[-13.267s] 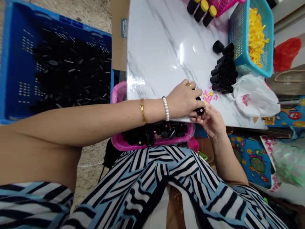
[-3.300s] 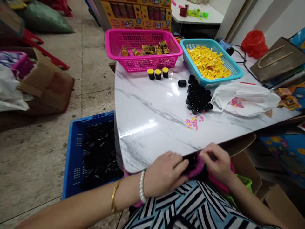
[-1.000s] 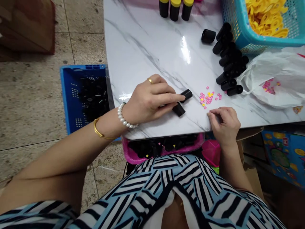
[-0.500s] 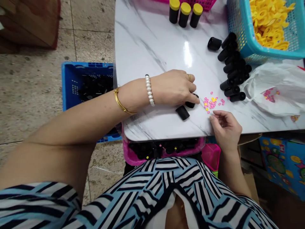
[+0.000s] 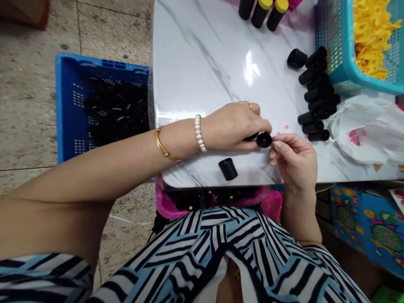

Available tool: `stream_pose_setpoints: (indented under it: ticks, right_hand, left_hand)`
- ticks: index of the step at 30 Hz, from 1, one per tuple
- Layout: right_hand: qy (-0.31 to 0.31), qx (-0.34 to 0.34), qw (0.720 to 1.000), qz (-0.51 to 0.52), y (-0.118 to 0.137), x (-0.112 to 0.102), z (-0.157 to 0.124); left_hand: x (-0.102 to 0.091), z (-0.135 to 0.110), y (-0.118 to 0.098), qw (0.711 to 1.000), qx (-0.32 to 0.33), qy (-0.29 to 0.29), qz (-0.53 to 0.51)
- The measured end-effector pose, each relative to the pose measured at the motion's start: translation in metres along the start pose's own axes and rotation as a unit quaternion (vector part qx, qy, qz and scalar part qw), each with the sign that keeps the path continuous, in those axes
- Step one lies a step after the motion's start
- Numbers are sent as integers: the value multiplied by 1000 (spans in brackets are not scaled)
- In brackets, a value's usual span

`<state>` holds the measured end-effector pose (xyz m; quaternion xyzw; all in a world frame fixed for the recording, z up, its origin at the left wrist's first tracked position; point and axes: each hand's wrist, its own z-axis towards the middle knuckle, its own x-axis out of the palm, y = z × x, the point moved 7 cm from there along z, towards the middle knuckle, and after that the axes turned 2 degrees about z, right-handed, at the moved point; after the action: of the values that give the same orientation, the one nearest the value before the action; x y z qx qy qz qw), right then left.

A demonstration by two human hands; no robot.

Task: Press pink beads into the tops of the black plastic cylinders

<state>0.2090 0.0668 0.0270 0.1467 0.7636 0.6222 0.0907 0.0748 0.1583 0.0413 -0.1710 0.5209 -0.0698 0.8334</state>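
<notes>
My left hand [image 5: 236,125] is closed around a small black plastic cylinder [image 5: 264,139], its hollow end facing right and toward me. Close to that opening, the thumb and fingertips of my right hand [image 5: 295,158] are pinched together; whatever they hold is too small or hidden to make out. A few small pink pieces [image 5: 286,126] show on the table behind my right hand, which covers the others. Nearer the table's front edge stands or lies a loose black cylinder [image 5: 228,169], apart from both hands.
Several black tubes [image 5: 318,92] lie in a row beside a teal basket [image 5: 347,80] of yellow plastic parts. A white plastic bag [image 5: 372,147] holds pink pieces. Black tubes with yellow caps [image 5: 276,14] stand at the back. A blue crate [image 5: 61,109] and pink tray [image 5: 164,204] hold black parts.
My left hand has turned the black cylinder so its opening faces right. My right hand has moved up and left from beside the pink pieces to the opening. The view has shifted slightly.
</notes>
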Motion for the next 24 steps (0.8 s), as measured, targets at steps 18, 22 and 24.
stream_pose_setpoints:
  ticks: [18,22,24]
  right_hand:
    - [-4,-75,997,-15,2,-1,0]
    - [-15,-90,995,-33,3,-8,-8]
    - [-9,-74,996,-41,0,-12,-13]
  left_hand:
    - [-9,-7,-33,989,-115,17,94]
    - [-5,-31,-63,976,-179,-42,121]
    - [-4,-42,-75,971,-188,-89,118]
